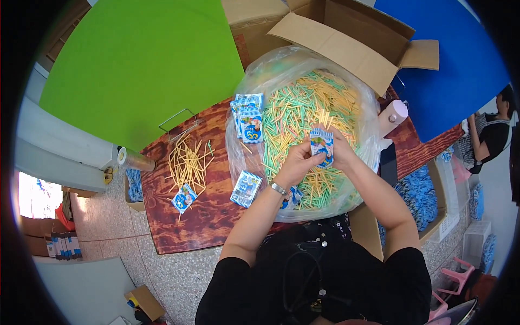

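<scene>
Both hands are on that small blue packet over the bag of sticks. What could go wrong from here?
1. The left hand and right hand hold the blue packet above the open clear bag of coloured sticks; if it slips, it could sink among them.
2. A second packet lies on the bag's edge near the left forearm, which might knock it off the wooden table.
3. The loose sticks on the table could roll off.
</scene>
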Demonstrator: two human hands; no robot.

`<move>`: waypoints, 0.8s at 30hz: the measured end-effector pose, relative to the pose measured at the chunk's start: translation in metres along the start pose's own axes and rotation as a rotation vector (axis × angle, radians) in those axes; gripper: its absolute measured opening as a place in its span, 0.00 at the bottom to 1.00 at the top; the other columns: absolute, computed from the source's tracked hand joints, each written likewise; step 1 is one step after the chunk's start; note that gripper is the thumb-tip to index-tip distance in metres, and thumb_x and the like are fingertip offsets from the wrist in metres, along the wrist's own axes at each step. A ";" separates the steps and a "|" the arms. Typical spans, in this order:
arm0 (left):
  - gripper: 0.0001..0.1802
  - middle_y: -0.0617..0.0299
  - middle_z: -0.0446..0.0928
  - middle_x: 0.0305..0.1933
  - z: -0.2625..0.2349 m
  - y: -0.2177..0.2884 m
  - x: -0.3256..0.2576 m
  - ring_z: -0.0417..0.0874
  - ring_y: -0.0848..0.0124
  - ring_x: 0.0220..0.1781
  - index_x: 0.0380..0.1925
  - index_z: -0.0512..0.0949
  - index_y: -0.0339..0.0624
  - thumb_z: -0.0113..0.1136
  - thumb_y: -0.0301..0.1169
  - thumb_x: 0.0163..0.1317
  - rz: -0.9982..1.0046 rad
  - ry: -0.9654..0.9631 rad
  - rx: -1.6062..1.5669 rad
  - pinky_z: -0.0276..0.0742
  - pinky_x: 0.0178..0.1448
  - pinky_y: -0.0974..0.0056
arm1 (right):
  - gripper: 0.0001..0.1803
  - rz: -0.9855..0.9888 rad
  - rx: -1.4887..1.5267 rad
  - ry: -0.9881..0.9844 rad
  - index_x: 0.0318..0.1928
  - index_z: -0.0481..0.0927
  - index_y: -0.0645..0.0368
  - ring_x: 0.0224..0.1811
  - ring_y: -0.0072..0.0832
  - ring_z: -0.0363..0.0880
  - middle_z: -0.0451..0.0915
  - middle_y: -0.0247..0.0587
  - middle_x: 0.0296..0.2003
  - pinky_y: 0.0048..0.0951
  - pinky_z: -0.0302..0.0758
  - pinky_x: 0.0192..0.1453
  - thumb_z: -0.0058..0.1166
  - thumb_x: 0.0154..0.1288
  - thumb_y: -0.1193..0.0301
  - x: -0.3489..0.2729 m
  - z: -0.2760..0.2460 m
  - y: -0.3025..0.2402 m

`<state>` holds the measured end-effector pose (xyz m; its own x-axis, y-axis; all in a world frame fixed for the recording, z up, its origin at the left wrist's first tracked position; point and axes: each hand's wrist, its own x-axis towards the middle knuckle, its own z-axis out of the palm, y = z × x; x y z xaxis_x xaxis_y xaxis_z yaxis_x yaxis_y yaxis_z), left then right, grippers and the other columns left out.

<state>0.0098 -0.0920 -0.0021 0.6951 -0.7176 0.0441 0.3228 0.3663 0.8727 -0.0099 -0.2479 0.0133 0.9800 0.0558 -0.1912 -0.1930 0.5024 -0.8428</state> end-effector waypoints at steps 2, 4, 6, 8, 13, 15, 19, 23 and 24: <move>0.13 0.67 0.81 0.41 0.004 0.001 -0.002 0.80 0.79 0.43 0.47 0.79 0.35 0.62 0.24 0.63 -0.015 0.006 0.036 0.77 0.49 0.71 | 0.18 0.016 0.025 0.126 0.48 0.72 0.57 0.41 0.27 0.83 0.82 0.41 0.38 0.32 0.80 0.45 0.48 0.73 0.55 -0.006 0.005 0.001; 0.12 0.67 0.81 0.41 0.008 0.007 -0.006 0.79 0.80 0.43 0.46 0.79 0.35 0.62 0.25 0.63 0.009 0.030 0.126 0.76 0.50 0.71 | 0.17 -0.030 0.075 0.105 0.49 0.72 0.57 0.39 0.26 0.82 0.82 0.40 0.39 0.32 0.80 0.43 0.48 0.73 0.56 0.005 -0.010 0.003; 0.09 0.68 0.81 0.39 0.000 0.013 -0.018 0.79 0.81 0.41 0.42 0.79 0.34 0.63 0.25 0.62 -0.022 0.060 0.166 0.78 0.47 0.71 | 0.16 -0.220 -0.367 0.101 0.43 0.73 0.58 0.29 0.18 0.77 0.75 0.31 0.26 0.23 0.77 0.34 0.47 0.74 0.56 0.027 -0.032 -0.020; 0.14 0.66 0.82 0.42 -0.020 0.008 -0.031 0.79 0.81 0.42 0.48 0.78 0.35 0.62 0.24 0.62 -0.047 0.085 0.458 0.76 0.46 0.73 | 0.18 -0.136 -0.662 0.276 0.45 0.72 0.62 0.34 0.30 0.81 0.80 0.41 0.30 0.32 0.79 0.39 0.46 0.73 0.57 0.056 -0.066 -0.049; 0.12 0.69 0.80 0.34 -0.032 0.010 -0.051 0.76 0.85 0.31 0.45 0.80 0.38 0.64 0.27 0.62 0.057 0.145 0.620 0.73 0.34 0.75 | 0.25 -0.112 -1.495 0.382 0.54 0.70 0.67 0.50 0.47 0.79 0.79 0.58 0.46 0.42 0.74 0.55 0.43 0.71 0.56 0.117 -0.133 -0.059; 0.08 0.71 0.76 0.29 -0.033 0.014 -0.060 0.71 0.85 0.29 0.36 0.77 0.38 0.66 0.28 0.60 -0.005 0.209 0.585 0.67 0.30 0.75 | 0.28 -0.061 -1.591 0.354 0.57 0.69 0.68 0.55 0.49 0.76 0.77 0.60 0.52 0.41 0.71 0.60 0.43 0.70 0.56 0.126 -0.123 -0.058; 0.10 0.73 0.71 0.24 -0.037 0.014 -0.067 0.66 0.85 0.26 0.27 0.75 0.38 0.68 0.29 0.60 -0.056 0.285 0.504 0.62 0.27 0.74 | 0.29 0.244 -1.676 0.260 0.58 0.70 0.67 0.60 0.50 0.73 0.74 0.60 0.57 0.43 0.69 0.62 0.43 0.70 0.53 0.137 -0.099 -0.062; 0.09 0.72 0.72 0.24 -0.035 0.017 -0.066 0.67 0.85 0.27 0.29 0.76 0.38 0.67 0.29 0.60 -0.084 0.295 0.478 0.63 0.28 0.74 | 0.28 0.389 -1.754 0.228 0.57 0.73 0.66 0.58 0.50 0.75 0.76 0.60 0.55 0.43 0.70 0.61 0.45 0.68 0.54 0.146 -0.077 -0.067; 0.09 0.72 0.73 0.24 -0.033 0.018 -0.066 0.68 0.85 0.27 0.29 0.76 0.38 0.67 0.29 0.60 -0.114 0.308 0.453 0.64 0.28 0.74 | 0.28 0.389 -1.756 0.228 0.57 0.73 0.66 0.58 0.50 0.75 0.76 0.60 0.55 0.43 0.70 0.61 0.45 0.68 0.54 0.148 -0.079 -0.066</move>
<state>-0.0088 -0.0185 -0.0055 0.8497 -0.5063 -0.1474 0.1459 -0.0429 0.9884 0.1441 -0.3411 0.0003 0.8751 -0.2471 -0.4161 -0.3540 -0.9131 -0.2024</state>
